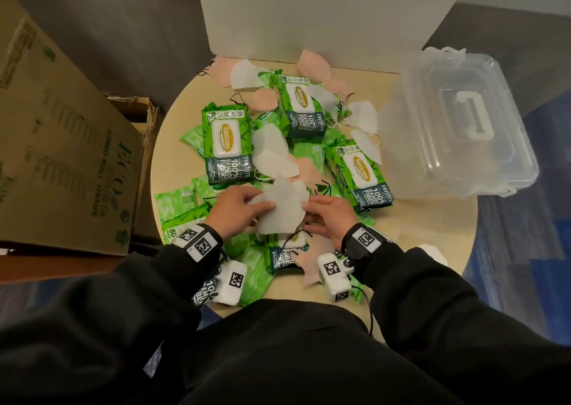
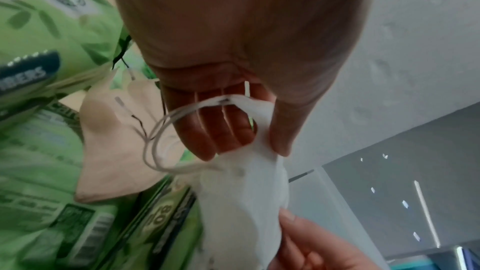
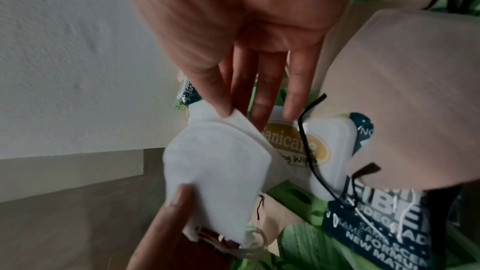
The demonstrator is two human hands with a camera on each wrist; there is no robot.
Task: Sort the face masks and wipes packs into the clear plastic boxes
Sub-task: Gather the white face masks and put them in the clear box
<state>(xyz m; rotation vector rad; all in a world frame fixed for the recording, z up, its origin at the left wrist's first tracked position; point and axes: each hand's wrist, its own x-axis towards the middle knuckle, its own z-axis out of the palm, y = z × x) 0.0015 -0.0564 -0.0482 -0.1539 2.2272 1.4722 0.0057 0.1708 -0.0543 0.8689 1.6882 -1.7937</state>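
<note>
Pinched from both sides, a white face mask (image 1: 282, 210) is held just above the heap: the left hand (image 1: 238, 208) grasps one edge between thumb and fingers, and the right hand (image 1: 327, 219) nips the opposite edge with thumb and forefinger while its other fingers (image 3: 293, 89) stay extended. A likely snag is judged to lie just below the left fingers (image 2: 221, 128), where the mask's white ear loop (image 2: 166, 137) hangs over a pink mask (image 2: 114, 151); that second mask could be dragged up with it. Just beyond the right fingertips, a black ear loop (image 3: 311, 151) is draped across a wipes pack (image 3: 324, 151) and could be caught as well. These loops are shown clearly only by the wrist views. From the head view alone the wider layout is given: past the fingers, more white and pink masks are mixed among the green wipes packs (image 1: 227, 145) on the round table (image 1: 432, 219), and well beyond the right hand a clear plastic box (image 1: 457, 120) stands with its lid apparently still shut, so a dropped mask while it is opened is judged possible. Only one box can be made out.
</note>
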